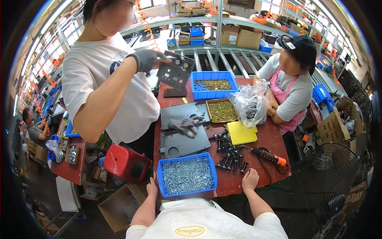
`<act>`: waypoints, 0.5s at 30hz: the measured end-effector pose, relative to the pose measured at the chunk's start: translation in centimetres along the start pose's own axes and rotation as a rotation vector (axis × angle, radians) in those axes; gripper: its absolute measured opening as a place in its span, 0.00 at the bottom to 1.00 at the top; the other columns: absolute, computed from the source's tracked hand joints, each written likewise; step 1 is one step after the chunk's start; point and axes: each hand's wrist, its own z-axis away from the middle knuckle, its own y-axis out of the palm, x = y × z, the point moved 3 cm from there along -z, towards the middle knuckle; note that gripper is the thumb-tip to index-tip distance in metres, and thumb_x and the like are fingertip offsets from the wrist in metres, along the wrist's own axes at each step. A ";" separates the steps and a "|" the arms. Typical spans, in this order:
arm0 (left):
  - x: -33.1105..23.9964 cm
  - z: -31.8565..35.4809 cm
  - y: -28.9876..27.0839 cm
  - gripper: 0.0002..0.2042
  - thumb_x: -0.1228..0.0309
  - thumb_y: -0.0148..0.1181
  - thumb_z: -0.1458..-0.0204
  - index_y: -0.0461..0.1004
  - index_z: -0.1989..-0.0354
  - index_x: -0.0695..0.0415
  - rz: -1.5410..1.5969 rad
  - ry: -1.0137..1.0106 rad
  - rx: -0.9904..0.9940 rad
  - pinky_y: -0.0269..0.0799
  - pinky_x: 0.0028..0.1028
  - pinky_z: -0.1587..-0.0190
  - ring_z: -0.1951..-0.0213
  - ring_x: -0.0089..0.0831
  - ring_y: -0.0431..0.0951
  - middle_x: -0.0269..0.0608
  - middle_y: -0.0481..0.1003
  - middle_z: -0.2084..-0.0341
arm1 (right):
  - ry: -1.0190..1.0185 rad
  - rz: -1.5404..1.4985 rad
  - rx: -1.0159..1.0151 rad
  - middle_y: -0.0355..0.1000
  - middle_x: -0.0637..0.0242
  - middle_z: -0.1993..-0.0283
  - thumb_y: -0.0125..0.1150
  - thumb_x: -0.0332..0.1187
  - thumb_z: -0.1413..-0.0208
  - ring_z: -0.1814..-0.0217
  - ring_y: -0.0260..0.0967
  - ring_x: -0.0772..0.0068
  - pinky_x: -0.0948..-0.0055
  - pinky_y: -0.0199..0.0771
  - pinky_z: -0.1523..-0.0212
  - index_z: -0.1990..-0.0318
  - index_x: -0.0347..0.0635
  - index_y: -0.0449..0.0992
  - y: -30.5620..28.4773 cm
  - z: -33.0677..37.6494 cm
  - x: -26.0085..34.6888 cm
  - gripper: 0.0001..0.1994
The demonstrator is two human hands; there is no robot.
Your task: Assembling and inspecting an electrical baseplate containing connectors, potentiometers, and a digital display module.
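Observation:
My left hand rests at the table's near edge, close beside a blue bin full of small shiny metal nuts. It holds nothing that I can see, and its fingers look loosely extended. At the table's front edge lies my right hand, empty, with fingers loosely laid on the red top. Just beyond it is a heap of black bolt-like parts with round heads. An electric screwdriver with an orange end lies to its right, and yellow sheets lie farther back.
Grey metal plates with a grey glove lie left of centre. Behind stand a tray of brassy parts, another blue bin and a plastic bag. A gloved co-worker holds a dark plate; another sits at right. A red stool stands left.

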 end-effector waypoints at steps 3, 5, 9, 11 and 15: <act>-0.4 0.3 -0.1 0.35 0.47 0.35 0.42 0.75 0.69 0.74 0.006 -0.001 -0.002 0.66 0.43 0.55 0.61 0.59 0.74 0.69 0.73 0.71 | 0.004 0.003 0.001 0.66 0.62 0.65 0.50 0.31 0.48 0.59 0.65 0.59 0.61 0.63 0.58 0.64 0.43 0.66 -0.1 0.0 -0.1 0.05; -0.5 0.4 -0.1 0.35 0.46 0.35 0.42 0.75 0.69 0.74 -0.002 0.011 -0.004 0.66 0.43 0.55 0.61 0.59 0.75 0.69 0.73 0.71 | 0.000 0.001 -0.009 0.66 0.62 0.65 0.50 0.31 0.48 0.59 0.65 0.59 0.61 0.63 0.59 0.64 0.43 0.66 0.0 0.0 -0.1 0.05; 0.8 -0.4 0.3 0.36 0.46 0.34 0.42 0.76 0.70 0.73 0.010 0.021 -0.013 0.66 0.43 0.55 0.62 0.58 0.75 0.68 0.74 0.72 | -0.016 -0.004 -0.011 0.66 0.62 0.65 0.50 0.31 0.48 0.59 0.65 0.59 0.62 0.63 0.59 0.64 0.42 0.66 -0.2 -0.1 0.1 0.05; 0.8 -0.4 0.4 0.36 0.46 0.34 0.42 0.76 0.70 0.73 0.023 0.024 -0.010 0.66 0.43 0.55 0.62 0.58 0.75 0.68 0.74 0.72 | -0.018 0.010 -0.020 0.66 0.61 0.65 0.50 0.30 0.48 0.59 0.65 0.59 0.61 0.63 0.59 0.64 0.42 0.66 -0.1 0.0 -0.1 0.05; 0.2 0.0 0.3 0.35 0.46 0.35 0.42 0.76 0.70 0.73 0.017 0.017 -0.004 0.66 0.43 0.55 0.62 0.58 0.75 0.69 0.74 0.71 | -0.016 0.011 -0.019 0.66 0.61 0.65 0.50 0.30 0.48 0.59 0.65 0.58 0.61 0.63 0.59 0.64 0.42 0.66 -0.1 0.1 -0.2 0.06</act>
